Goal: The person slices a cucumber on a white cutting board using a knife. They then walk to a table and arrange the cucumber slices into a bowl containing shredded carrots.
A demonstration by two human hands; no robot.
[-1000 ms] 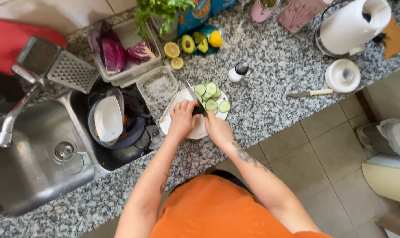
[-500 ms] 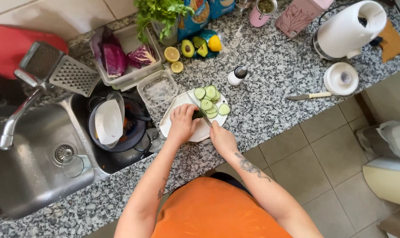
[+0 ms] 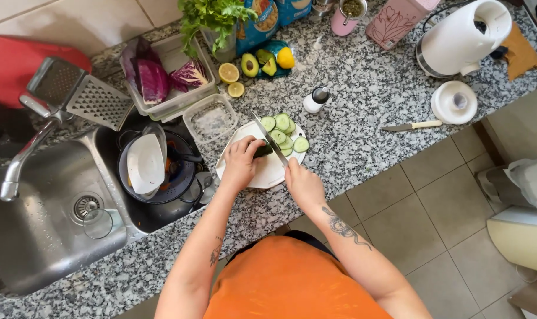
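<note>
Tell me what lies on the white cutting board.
On the white cutting board: cucumber slices, a cucumber piece under the left hand, and the right hand's knife. The hand hides the cucumber's remainder.

A speckled granite worktop (image 3: pixel 363 118) carries a white plate (image 3: pixel 262 174), a clear tub (image 3: pixel 210 119), a tray of red cabbage (image 3: pixel 168 77), a box grater (image 3: pixel 82 94), halved lemons (image 3: pixel 229 73), a kettle (image 3: pixel 460 38) and a knife (image 3: pixel 411 126)

Both hands (image 3: pixel 272 171) closed, forearms converging

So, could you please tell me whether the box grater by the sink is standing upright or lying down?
Lying down: the box grater rests on its side on the counter, one perforated face turned up.
</note>
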